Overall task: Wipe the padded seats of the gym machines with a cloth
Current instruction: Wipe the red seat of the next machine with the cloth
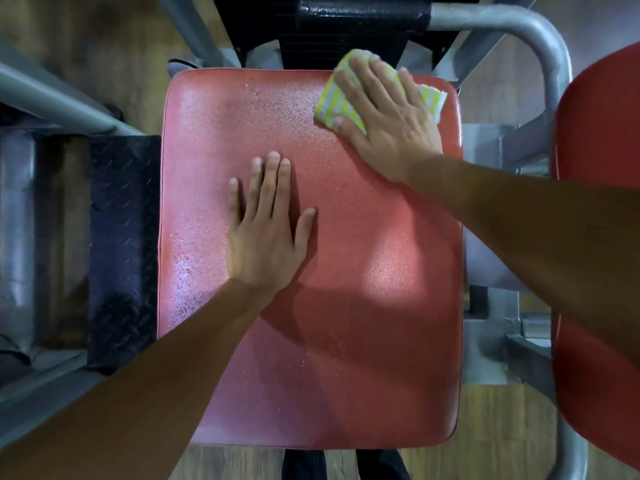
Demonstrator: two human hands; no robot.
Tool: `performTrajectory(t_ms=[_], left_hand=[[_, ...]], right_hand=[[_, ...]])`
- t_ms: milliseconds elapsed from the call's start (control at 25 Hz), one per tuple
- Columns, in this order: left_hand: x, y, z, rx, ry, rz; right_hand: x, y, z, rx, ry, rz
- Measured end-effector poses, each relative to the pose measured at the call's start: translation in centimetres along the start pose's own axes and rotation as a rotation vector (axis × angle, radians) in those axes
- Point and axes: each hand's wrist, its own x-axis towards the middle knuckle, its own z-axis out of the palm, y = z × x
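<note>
Your R hand (391, 123) flat-fingered on cloth (330, 102), far-right corner of seat (346, 323); L hand (266, 233) fingers (275, 181) spread, bracing. Left-side droplets (187, 271): wiping prob. just begun.

Red pebbled seat (346, 306), yellow-and-white striped cloth (332, 98), black diamond-tread plate (123, 237), grey frame (512, 22).

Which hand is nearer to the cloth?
Right. The right hand presses on the cloth at the far corner of the seat; the left hand rests mid-seat, apart from it.
</note>
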Motion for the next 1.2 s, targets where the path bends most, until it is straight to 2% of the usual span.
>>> performTrajectory(t_ms=[120,360,520,840,1200], left_hand=[[-0.1,0.0,0.1,-0.007,0.041,-0.006],[-0.2,-0.1,0.2,0.001,0.062,0.017],[-0.3,-0.2,0.4,0.017,0.077,0.019],[-0.4,-0.4,0.6,0.003,0.077,0.034],[-0.5,-0.1,0.0,-0.017,0.03,0.011]], right_hand=[[-1.0,-0.2,0.0,-0.052,-0.028,-0.169],[-6.8,-2.8,1.8,-0.1,0.034,-0.291],[-10.6,-4.3,2.7,-0.075,0.054,-0.296],[-17.8,-6.8,3.5,-0.034,-0.032,-0.311],[-24.4,-10.0,4.2,-0.018,-0.082,-0.209]])
